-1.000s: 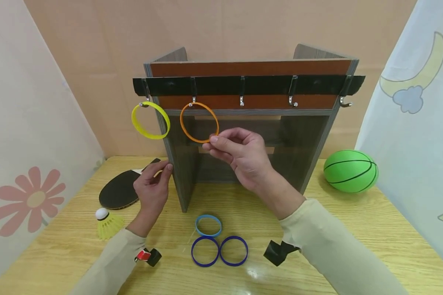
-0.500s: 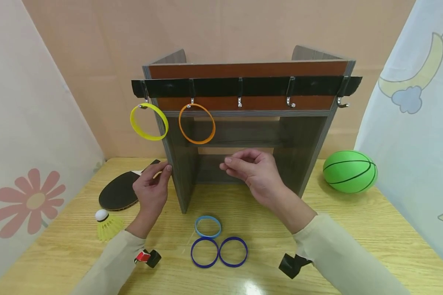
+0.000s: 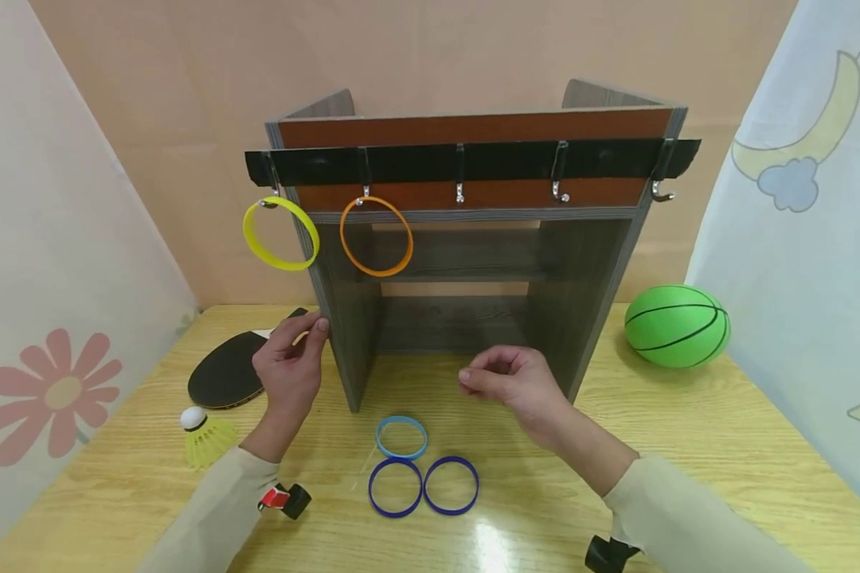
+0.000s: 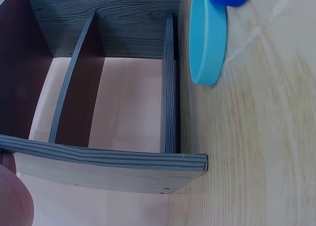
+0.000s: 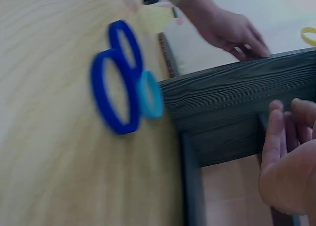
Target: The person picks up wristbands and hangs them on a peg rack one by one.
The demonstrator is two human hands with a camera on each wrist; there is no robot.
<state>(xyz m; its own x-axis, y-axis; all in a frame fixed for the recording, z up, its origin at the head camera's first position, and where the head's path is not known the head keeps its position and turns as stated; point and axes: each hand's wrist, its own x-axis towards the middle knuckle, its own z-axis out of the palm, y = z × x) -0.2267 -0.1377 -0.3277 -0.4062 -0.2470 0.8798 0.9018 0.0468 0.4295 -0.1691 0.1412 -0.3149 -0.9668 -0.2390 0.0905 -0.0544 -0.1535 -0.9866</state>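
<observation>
My left hand [image 3: 290, 366] grips the front edge of the left side panel of a grey wooden shelf [image 3: 342, 318], thumb and fingertips at the edge. My right hand [image 3: 512, 386] is low in front of the shelf, fingers loosely bent and holding nothing. From the leftmost hook of the black strip [image 3: 416, 165] hangs a yellow wristband [image 3: 283, 265]. An orange wristband [image 3: 383, 274] hangs on the second hook. On the table lie a light blue wristband [image 3: 401, 456] and, in front of it, two dark blue wristbands [image 3: 395, 515], close together.
Three more hooks [image 3: 460, 192] stick out along the strip to the right. A green ball [image 3: 677, 326] sits right of the shelf. At left lie a black table tennis paddle [image 3: 225, 370] and a yellow shuttlecock [image 3: 208, 438]. Printed cloth hangs at both sides.
My right hand has let go of the orange wristband, which stays on its hook, and has moved down and right. The left hand stays at the panel.
</observation>
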